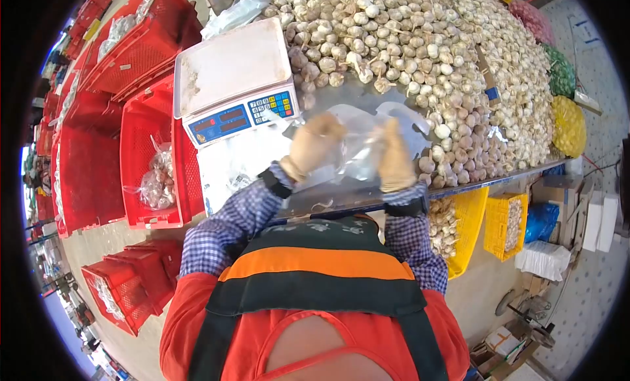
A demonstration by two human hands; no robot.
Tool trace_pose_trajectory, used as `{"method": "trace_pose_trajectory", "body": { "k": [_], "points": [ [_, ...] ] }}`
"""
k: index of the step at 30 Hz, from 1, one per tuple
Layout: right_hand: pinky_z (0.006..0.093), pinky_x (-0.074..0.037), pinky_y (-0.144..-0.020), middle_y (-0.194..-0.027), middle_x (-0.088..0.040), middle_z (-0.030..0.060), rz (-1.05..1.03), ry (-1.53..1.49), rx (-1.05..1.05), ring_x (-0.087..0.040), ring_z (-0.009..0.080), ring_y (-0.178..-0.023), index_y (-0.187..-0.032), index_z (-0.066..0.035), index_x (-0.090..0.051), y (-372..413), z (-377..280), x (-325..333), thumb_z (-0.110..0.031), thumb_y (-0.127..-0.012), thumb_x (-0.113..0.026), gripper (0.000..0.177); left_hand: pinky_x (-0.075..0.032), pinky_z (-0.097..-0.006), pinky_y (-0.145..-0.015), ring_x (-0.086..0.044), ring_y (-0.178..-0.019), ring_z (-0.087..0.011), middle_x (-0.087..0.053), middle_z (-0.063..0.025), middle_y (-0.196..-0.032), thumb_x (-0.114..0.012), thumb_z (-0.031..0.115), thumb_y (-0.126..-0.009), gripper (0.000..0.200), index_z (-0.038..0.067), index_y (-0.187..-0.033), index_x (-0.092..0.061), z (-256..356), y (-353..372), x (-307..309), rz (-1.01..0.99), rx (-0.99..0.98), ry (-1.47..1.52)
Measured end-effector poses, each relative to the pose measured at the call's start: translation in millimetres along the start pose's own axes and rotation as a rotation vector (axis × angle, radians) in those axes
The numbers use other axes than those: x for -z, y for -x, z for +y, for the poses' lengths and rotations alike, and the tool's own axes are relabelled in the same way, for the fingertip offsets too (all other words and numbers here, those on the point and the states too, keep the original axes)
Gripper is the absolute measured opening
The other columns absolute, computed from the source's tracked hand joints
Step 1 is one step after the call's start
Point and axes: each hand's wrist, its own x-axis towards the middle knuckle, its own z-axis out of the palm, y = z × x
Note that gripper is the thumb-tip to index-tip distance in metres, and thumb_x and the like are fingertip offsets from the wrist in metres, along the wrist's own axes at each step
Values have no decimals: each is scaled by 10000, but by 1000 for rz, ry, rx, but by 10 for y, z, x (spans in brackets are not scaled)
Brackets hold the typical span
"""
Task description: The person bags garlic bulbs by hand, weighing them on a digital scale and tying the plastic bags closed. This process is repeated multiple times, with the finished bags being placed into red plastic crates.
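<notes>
A clear plastic bag (359, 159) hangs between my two gloved hands above the metal table (348, 199). My left hand (314, 146), its fingers curled and slightly blurred, pinches the bag on one side, just right of the scale. On the other side my right hand (395, 157) is closed on the bag's edge. No bulbs can be made out inside the bag. Beyond my hands lies a large heap of garlic bulbs (394, 43), and a darker group of garlic (462, 141) reaches close to my right hand.
A digital scale (236, 73) stands at the left of the table. Left of it, a red crate (138, 119) holds a bagged bundle of garlic (159, 178). Yellow crates (469, 230) with garlic sit below the table's right edge. Colored mesh sacks (567, 125) line the far right.
</notes>
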Motion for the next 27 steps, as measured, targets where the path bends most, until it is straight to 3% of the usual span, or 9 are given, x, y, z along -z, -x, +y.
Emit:
{"method": "trace_pose_trajectory", "body": {
  "k": [1,2,5,7,13,15,21,25,27],
  "points": [
    [303,-447,-918,-1062,-618,94,124,20,72,-571,176,-1001,-1284,6,-479,57,-194,47,-584,-900,-489,704,-487,-273,-662,-583,-707,-147,-632,-41,-778,-638,147,-853,120,44,-897,-596,-145,-37,222,40,39,228],
    [311,-511,-823,-1099,-591,140,300,-139,-37,-615,236,-902,-1113,14,-573,103,-453,163,-403,-991,-420,461,-488,-271,-657,-588,-696,-150,-615,-78,-741,-600,115,-868,80,37,-875,-583,-214,-88,487,155,60,3],
    [350,-515,-821,-1120,-599,161,13,-355,58,-613,266,-964,-1208,12,-535,9,-612,530,-247,-988,-449,351,-509,-318,-714,-619,-770,-159,-627,-87,-832,-633,122,-864,122,42,-937,-577,-26,-177,733,239,64,-666],
    [376,-512,-809,-1068,-612,172,42,1393,542,-614,289,-949,-1254,-11,-516,-173,-469,646,-74,-918,-522,342,-501,-313,-724,-615,-784,-166,-618,-64,-843,-663,129,-843,166,45,-955,-573,174,-201,317,256,-187,-415],
    [364,-495,-804,-972,-637,162,-66,778,691,-629,289,-878,-1161,-22,-587,-543,89,254,30,-860,-552,307,-463,-265,-693,-557,-735,-116,-571,-15,-747,-731,137,-791,199,49,-893,-585,431,-613,-621,-171,16,-172],
    [311,-486,-817,-991,-637,146,-177,236,384,-631,241,-881,-1149,12,-562,-769,382,546,-19,-890,-566,261,-458,-267,-682,-535,-716,-109,-563,-10,-734,-738,137,-783,194,51,-865,-585,404,-675,-589,-205,-5,-184],
    [251,-479,-803,-984,-629,72,-169,-104,-26,-612,135,-892,-1032,21,-581,-463,-286,345,-163,-949,-558,202,-460,-269,-690,-519,-700,-108,-560,-12,-731,-750,146,-771,198,51,-839,-590,318,-677,-758,-185,-11,-120],
    [248,-481,-811,-987,-631,54,-199,-172,-13,-616,140,-911,-968,10,-602,-572,-301,489,-198,-935,-586,211,-464,-272,-696,-539,-715,-127,-569,-16,-752,-729,132,-787,192,44,-879,-584,163,-768,-746,-128,-84,-202],
    [324,-534,-794,-1050,-635,112,-96,711,342,-624,203,-948,-1137,12,-560,-664,-258,845,-147,-949,-542,247,-479,-301,-680,-572,-716,-174,-591,-47,-767,-712,140,-792,178,40,-866,-585,115,-825,-523,45,-92,-294]
  ]
}}
